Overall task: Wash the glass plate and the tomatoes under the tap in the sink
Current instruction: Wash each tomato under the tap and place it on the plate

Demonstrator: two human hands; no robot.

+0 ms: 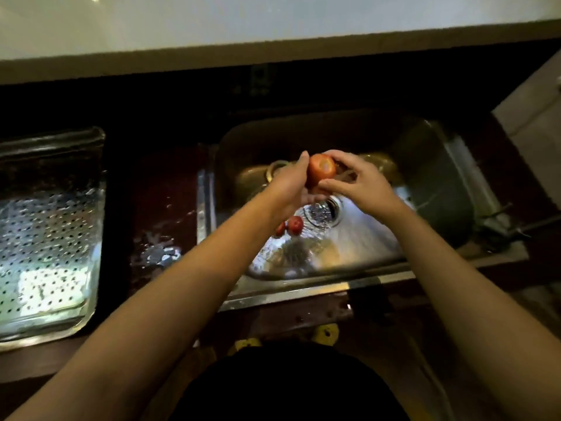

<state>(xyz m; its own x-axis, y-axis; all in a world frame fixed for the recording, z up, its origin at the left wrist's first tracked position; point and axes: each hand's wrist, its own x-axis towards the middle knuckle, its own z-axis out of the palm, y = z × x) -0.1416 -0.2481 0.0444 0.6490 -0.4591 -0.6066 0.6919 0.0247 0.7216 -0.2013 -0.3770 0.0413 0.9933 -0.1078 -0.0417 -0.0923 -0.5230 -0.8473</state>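
Hands: left hand (288,186) and right hand (361,183) curl round one tomato (321,170), held above the sink (437,183).
Risk: wet skin could let it slip and bruise on the steel.
Sink contents: small tomatoes (295,224) beside the drain (324,211).
Glass plate: cannot tell.
Desk: perforated tray (45,238), well left.

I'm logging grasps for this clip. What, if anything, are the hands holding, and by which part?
One tomato, held between both hands: the left hand cups its left side, the right hand pinches its right side.
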